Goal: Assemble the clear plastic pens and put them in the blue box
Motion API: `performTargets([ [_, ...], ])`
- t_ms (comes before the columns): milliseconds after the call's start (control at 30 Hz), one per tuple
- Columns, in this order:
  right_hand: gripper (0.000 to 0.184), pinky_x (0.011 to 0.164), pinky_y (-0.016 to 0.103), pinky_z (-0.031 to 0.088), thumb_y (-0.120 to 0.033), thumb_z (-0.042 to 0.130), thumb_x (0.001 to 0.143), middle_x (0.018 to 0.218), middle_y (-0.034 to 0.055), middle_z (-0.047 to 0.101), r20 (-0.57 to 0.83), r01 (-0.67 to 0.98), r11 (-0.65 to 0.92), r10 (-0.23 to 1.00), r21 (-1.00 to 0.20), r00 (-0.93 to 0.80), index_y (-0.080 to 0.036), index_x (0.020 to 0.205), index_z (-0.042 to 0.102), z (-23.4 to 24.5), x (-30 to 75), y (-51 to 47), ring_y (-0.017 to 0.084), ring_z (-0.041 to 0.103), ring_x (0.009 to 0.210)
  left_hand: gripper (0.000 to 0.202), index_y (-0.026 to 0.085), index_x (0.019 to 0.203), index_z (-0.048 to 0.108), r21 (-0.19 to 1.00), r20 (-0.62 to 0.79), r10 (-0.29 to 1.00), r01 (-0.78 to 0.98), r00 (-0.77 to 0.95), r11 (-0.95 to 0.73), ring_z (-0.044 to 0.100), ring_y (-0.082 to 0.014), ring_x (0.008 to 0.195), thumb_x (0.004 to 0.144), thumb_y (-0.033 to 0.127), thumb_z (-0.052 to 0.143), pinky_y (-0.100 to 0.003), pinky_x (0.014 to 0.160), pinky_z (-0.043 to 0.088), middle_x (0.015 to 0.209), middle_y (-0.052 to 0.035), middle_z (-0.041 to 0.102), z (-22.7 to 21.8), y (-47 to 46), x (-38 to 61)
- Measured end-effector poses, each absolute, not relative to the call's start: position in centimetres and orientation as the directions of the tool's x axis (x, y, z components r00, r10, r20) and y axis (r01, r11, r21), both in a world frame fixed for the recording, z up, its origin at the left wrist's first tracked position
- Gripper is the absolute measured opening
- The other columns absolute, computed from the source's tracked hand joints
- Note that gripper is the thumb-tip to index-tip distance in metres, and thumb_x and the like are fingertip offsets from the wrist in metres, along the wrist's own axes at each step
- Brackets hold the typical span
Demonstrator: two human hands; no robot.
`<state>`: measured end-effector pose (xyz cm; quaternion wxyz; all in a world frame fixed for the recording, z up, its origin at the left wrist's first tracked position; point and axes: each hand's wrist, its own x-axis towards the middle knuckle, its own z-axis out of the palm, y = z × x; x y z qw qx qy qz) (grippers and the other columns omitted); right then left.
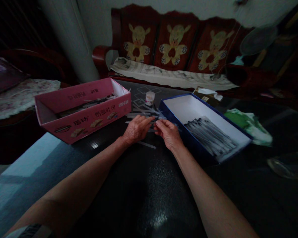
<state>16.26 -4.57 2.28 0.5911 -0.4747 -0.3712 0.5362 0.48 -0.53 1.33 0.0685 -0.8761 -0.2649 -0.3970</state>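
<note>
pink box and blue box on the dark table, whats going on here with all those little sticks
A person's left hand and right hand are close together over loose, thin, translucent sticks on a dark, glossy table. Whether the fingertips grip one is too dim to tell. The pink printed cardboard box stands to the left. To the right, the blue box with a white interior holds slim, dark-tipped sticks lying side by side.
</note>
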Motion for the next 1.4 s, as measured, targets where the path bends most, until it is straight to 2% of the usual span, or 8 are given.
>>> performTargets([
  [200, 0.025, 0.058, 0.027, 0.05, -0.043, 0.066, 0.073, 0.072, 0.0006, 0.068, 0.156, 0.116, 0.136, 0.971, -0.984, 0.182, -0.02, 0.081, 0.07, 2.2, 16.3, -4.7, 0.016, 0.063, 0.067, 0.03, 0.013, 0.116, 0.058, 0.091, 0.729, 0.429, 0.546, 0.533, -0.833, 0.053, -0.0174, 0.074, 0.096, 0.023, 0.038, -0.031, 0.07, 0.045, 0.082, -0.0064, 0.063, 1.1, -0.7, 0.4],
  [400, 0.026, 0.071, 0.032, 0.051, -0.029, 0.053, 0.082, 0.09, 0.0056, 0.072, 0.375, 0.572, 0.261, 0.923, -0.778, 0.089, -0.02, 0.099, 0.071, 3.0, 19.4, -4.3, 0.019, 0.066, 0.077, 0.031, 0.02, 0.12, 0.059, 0.08, 0.737, 0.488, 0.657, 0.468, -0.75, 0.05, -0.0176, 0.074, 0.096, 0.022, 0.039, -0.03, 0.068, 0.044, 0.079, -0.0046, 0.06, 0.7, -0.3, 0.0],
  [600, 0.011, 0.069, 0.031, 0.047, -0.017, 0.061, 0.074, 0.075, 0.004, 0.069, 0.245, 0.8, 0.265, 0.957, -0.538, -0.153, -0.019, 0.079, 0.071, 3.5, 20.2, -4.6, 0.018, 0.063, 0.069, 0.03, 0.019, 0.114, 0.062, 0.099, 0.73, 0.518, 0.68, 0.447, -0.726, 0.051, -0.0176, 0.075, 0.096, 0.023, 0.039, -0.029, 0.068, 0.043, 0.077, -0.0044, 0.059, 0.7, -0.3, 0.0],
  [867, 0.017, 0.07, 0.034, 0.046, -0.033, 0.06, 0.083, 0.085, 0.0114, 0.066, 0.232, 0.949, 0.207, 0.961, -0.237, -0.152, -0.019, 0.083, 0.07, 2.6, 17.4, -5.9, 0.023, 0.063, 0.078, 0.031, 0.011, 0.117, 0.058, 0.141, 0.723, 0.528, 0.654, 0.445, -0.744, 0.055, -0.0187, 0.079, 0.095, 0.024, 0.041, -0.032, 0.074, 0.047, 0.087, -0.0081, 0.065, 0.5, -0.1, 0.2],
  [1000, 0.013, 0.072, 0.034, 0.047, -0.023, 0.057, 0.083, 0.085, 0.0113, 0.066, 0.231, 0.93, 0.255, 0.953, -0.264, -0.196, -0.019, 0.082, 0.07, 2.3, 17.7, -5.6, 0.023, 0.063, 0.08, 0.024, 0.011, 0.105, 0.06, 0.162, 0.724, 0.527, 0.633, 0.445, -0.757, 0.057, -0.0196, 0.081, 0.094, 0.024, 0.042, -0.033, 0.076, 0.048, 0.09, -0.0088, 0.066, 0.4, -0.1, 0.2],
  [1133, 0.012, 0.075, 0.034, 0.048, -0.022, 0.056, 0.082, 0.08, 0.0071, 0.068, 0.318, 0.776, 0.245, 0.946, -0.581, -0.06, -0.018, 0.083, 0.067, 2.2, 17.9, -4.9, 0.021, 0.063, 0.077, 0.022, 0.011, 0.101, 0.06, 0.15, 0.729, 0.518, 0.634, 0.448, -0.758, 0.057, -0.0193, 0.078, 0.094, 0.023, 0.044, -0.032, 0.074, 0.048, 0.086, -0.008, 0.066, 0.6, -0.1, 0.2],
  [1267, 0.02, 0.061, 0.028, 0.051, -0.03, 0.059, 0.078, 0.077, 0.0011, 0.068, 0.132, 0.219, 0.097, 0.98, -0.971, 0.151, -0.019, 0.093, 0.066, 2.3, 17.5, -4.4, 0.015, 0.064, 0.068, 0.021, 0.011, 0.102, 0.06, 0.151, 0.728, 0.513, 0.623, 0.456, -0.768, 0.057, -0.0186, 0.078, 0.094, 0.022, 0.044, -0.032, 0.074, 0.047, 0.086, -0.0077, 0.065, 0.8, -0.4, 0.3],
  [1400, 0.021, 0.059, 0.022, 0.053, -0.026, 0.069, 0.069, 0.081, -0.0004, 0.07, -0.049, -0.203, -0.015, 0.985, -0.979, 0.164, -0.019, 0.088, 0.067, 2.4, 17.0, -4.3, 0.011, 0.065, 0.068, 0.026, 0.011, 0.108, 0.061, 0.14, 0.723, 0.502, 0.611, 0.475, -0.779, 0.056, -0.0186, 0.077, 0.094, 0.022, 0.042, -0.032, 0.072, 0.047, 0.083, -0.0075, 0.064, 0.9, -0.6, 0.4],
])
